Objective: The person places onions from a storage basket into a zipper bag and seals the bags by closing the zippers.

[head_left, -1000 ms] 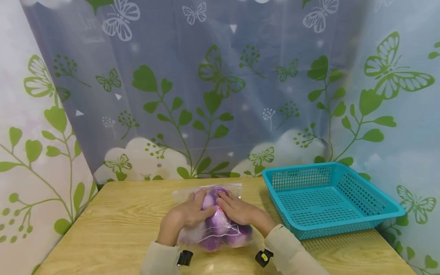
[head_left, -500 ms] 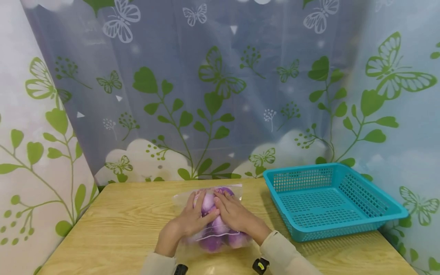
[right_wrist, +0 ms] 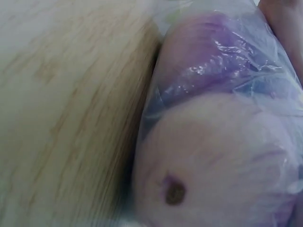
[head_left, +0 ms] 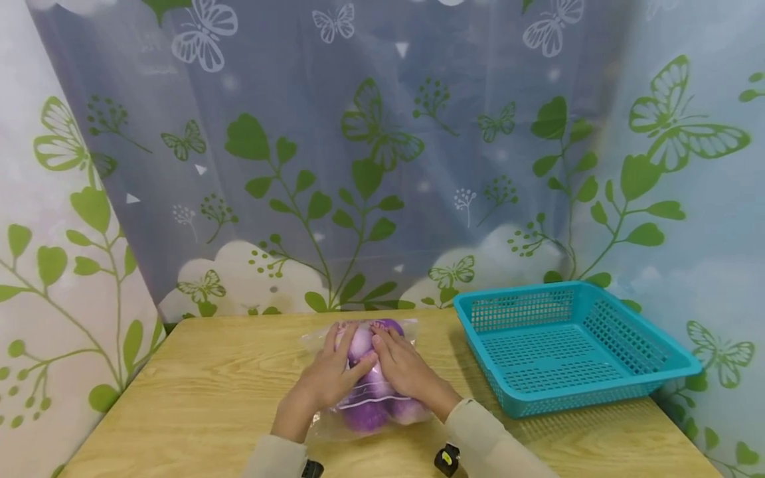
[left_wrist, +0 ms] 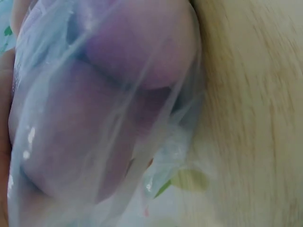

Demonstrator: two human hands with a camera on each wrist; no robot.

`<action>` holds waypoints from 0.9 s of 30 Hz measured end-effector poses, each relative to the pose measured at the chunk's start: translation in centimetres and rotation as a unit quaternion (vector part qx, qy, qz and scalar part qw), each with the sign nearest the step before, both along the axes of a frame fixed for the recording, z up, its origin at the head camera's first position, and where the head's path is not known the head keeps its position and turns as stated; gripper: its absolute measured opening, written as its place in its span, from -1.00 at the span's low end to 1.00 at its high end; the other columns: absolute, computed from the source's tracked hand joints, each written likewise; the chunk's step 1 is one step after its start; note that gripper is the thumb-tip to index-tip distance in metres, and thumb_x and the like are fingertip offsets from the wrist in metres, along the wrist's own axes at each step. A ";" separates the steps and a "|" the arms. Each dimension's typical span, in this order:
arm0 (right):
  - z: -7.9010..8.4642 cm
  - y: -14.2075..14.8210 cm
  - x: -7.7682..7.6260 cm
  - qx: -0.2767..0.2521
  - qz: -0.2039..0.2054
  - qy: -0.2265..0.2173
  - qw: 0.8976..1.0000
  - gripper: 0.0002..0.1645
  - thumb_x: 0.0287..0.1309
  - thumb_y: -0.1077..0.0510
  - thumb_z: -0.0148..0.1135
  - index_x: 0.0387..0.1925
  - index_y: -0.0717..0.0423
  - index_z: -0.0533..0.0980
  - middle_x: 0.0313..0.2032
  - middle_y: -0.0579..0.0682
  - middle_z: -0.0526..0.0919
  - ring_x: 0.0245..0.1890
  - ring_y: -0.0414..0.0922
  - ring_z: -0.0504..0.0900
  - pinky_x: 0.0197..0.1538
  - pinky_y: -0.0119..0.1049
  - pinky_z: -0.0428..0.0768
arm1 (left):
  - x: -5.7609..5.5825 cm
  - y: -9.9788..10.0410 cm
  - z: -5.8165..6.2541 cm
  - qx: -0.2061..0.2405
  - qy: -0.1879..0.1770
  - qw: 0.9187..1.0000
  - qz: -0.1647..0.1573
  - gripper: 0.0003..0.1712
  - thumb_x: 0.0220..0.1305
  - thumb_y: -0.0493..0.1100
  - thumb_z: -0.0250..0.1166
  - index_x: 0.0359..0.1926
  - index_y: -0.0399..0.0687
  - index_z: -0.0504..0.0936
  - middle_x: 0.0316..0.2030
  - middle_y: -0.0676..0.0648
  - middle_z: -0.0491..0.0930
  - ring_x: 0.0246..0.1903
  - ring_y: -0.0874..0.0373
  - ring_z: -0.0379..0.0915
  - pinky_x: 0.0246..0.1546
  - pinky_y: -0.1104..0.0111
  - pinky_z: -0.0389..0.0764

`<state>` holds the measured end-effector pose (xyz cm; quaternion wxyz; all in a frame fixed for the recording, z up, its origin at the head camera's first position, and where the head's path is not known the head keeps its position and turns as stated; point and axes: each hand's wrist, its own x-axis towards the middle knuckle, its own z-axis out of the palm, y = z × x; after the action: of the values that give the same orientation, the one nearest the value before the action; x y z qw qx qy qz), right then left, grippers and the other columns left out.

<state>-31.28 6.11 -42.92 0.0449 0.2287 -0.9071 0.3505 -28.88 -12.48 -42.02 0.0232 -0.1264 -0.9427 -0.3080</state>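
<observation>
A clear zip bag (head_left: 335, 430) full of round purple-and-white vegetables (head_left: 366, 417) lies on the table. My left hand (head_left: 327, 377) rests on its left side, fingers straight and pointing away from me. From the right, my right hand (head_left: 409, 369) lies over the bag, with its fingers alongside the left thumb. In the left wrist view, purple vegetables (left_wrist: 75, 137) press against the plastic. One pale vegetable (right_wrist: 218, 151) in the right wrist view shows a brown stem scar. The hands hide part of the bag's middle.
A turquoise plastic basket (head_left: 603, 392) with perforated walls stands on the right of the wood-grain table (head_left: 197, 392). Behind the table hangs a curtain (head_left: 442, 199) printed with leaves and butterflies.
Both hands have stayed on the bag. The right hand has shifted slightly left, and the left fingers have straightened and turned more forward. The basket has stayed in place.
</observation>
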 end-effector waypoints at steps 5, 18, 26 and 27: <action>-0.3 -0.4 -0.3 -0.001 -0.005 0.017 1.000 -0.27 0.67 -0.14 -0.46 0.53 0.22 0.24 0.53 0.28 0.25 0.57 0.35 0.13 0.62 0.37 0.11 | -0.2 -0.2 -0.5 -0.004 0.011 1.000 0.008 -0.05 0.47 0.48 -0.06 0.66 0.20 -0.07 0.65 -0.32 -0.26 0.43 -0.63 0.09 0.22 -0.59 0.36; -0.2 -1.0 0.7 -0.003 -0.083 -0.015 0.996 -0.21 0.63 -0.24 -0.35 0.46 0.26 0.32 0.48 0.50 0.19 0.53 0.45 0.14 0.61 0.39 0.13 | 0.2 -0.4 -1.0 -0.005 -0.004 1.000 0.015 -0.06 0.48 0.51 -0.16 0.67 0.22 -0.12 0.64 -0.32 -0.27 0.34 -0.71 0.17 0.12 -0.62 0.41; -0.4 -0.9 1.2 -0.012 -0.103 -0.036 0.994 -0.17 0.60 -0.31 -0.34 0.49 0.22 0.31 0.51 0.46 0.16 0.51 0.46 0.17 0.56 0.45 0.17 | 0.9 -0.5 0.2 -0.036 -0.053 0.998 0.008 -0.02 0.48 0.52 -0.19 0.67 0.18 -0.19 0.64 -0.36 -0.31 0.21 -0.61 0.42 0.18 -0.45 0.54; -0.4 -0.8 1.2 -0.013 -0.106 -0.039 0.994 -0.17 0.59 -0.32 -0.33 0.49 0.20 0.31 0.52 0.46 0.16 0.50 0.47 0.18 0.55 0.46 0.17 | 1.1 -0.5 0.5 -0.039 -0.062 0.997 0.004 -0.02 0.49 0.51 -0.20 0.67 0.15 -0.16 0.63 -0.37 -0.30 0.23 -0.61 0.41 0.21 -0.46 0.51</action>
<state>-30.10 5.28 -43.34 0.0497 0.1172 -0.9225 0.3643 -27.78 -12.98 -41.56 -0.0394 -0.1038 -0.9540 -0.2784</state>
